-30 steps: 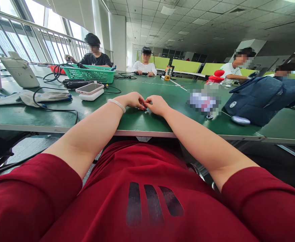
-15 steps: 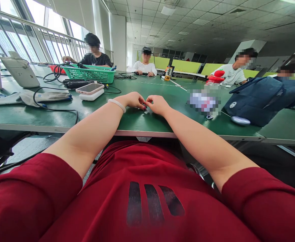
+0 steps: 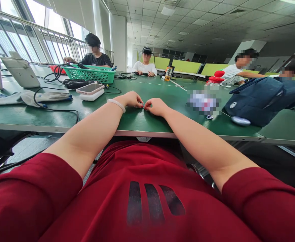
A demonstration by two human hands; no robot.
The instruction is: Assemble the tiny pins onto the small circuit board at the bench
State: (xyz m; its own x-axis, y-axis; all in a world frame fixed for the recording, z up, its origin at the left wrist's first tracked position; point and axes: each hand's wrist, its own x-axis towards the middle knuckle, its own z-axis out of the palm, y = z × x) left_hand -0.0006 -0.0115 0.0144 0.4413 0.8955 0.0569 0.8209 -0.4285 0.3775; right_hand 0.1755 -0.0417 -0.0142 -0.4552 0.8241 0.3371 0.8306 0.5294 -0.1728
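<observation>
My left hand point(image 3: 133, 99) and my right hand point(image 3: 156, 107) are close together just above the green table point(image 3: 137, 123), near its front edge. The fingers of both hands are pinched around a small, shiny metallic piece point(image 3: 143, 105) between the fingertips. It is too small and too covered for me to tell its kind. A light band point(image 3: 117, 105) circles my left wrist.
To the left are a pink-edged phone point(image 3: 89, 88) on a white case, a glove point(image 3: 33, 97), a black cable and a green basket point(image 3: 91, 74). On the right stand a dark blue bag point(image 3: 260, 99) and a white mouse-like object point(image 3: 240, 121). Several people sit around the table.
My right hand has lowered slightly toward the table, and its fingertips have turned downward. My left hand has barely moved. A person at the far right has stretched an arm out to the right.
</observation>
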